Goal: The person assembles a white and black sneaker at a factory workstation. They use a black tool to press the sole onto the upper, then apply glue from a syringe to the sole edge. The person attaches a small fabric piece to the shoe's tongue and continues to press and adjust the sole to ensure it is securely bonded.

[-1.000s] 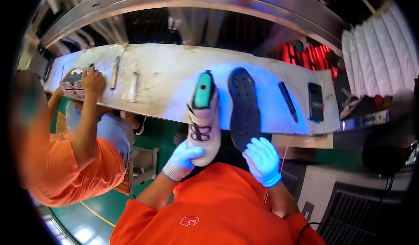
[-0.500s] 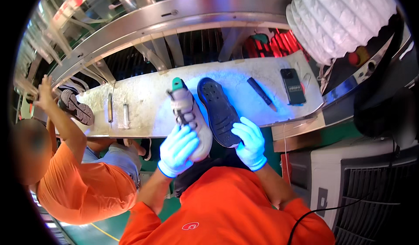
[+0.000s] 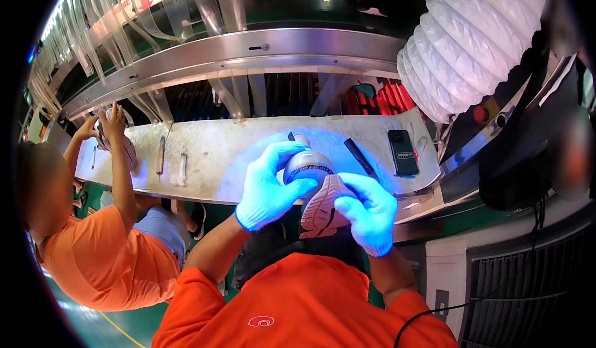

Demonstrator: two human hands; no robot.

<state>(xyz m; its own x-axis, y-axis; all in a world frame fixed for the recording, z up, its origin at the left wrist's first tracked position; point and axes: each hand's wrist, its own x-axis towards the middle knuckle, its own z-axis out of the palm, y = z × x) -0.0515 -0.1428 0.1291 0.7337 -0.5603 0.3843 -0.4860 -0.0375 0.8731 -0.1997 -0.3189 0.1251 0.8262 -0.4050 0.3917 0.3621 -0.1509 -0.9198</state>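
Observation:
Both my hands wear pale blue gloves and hold a white and grey shoe (image 3: 313, 183) over the near edge of the worn workbench (image 3: 230, 156). My left hand (image 3: 268, 183) wraps the shoe's heel end from the left. My right hand (image 3: 367, 210) grips the sole side from the right, where a pale tread pattern shows. Blue-violet light falls on the shoe and gloves. The black sole seen earlier is hidden behind my hands.
A dark phone-like device (image 3: 403, 152) and a thin black tool (image 3: 362, 157) lie right on the bench. Two metal tools (image 3: 171, 159) lie left. A co-worker in orange (image 3: 93, 249) holds another shoe (image 3: 118, 140) at far left. A white ribbed duct (image 3: 472, 44) hangs upper right.
The shoe was lying on the bench beside a black sole; both hands have closed on it and lifted it toward me. The view has swung left and tilted.

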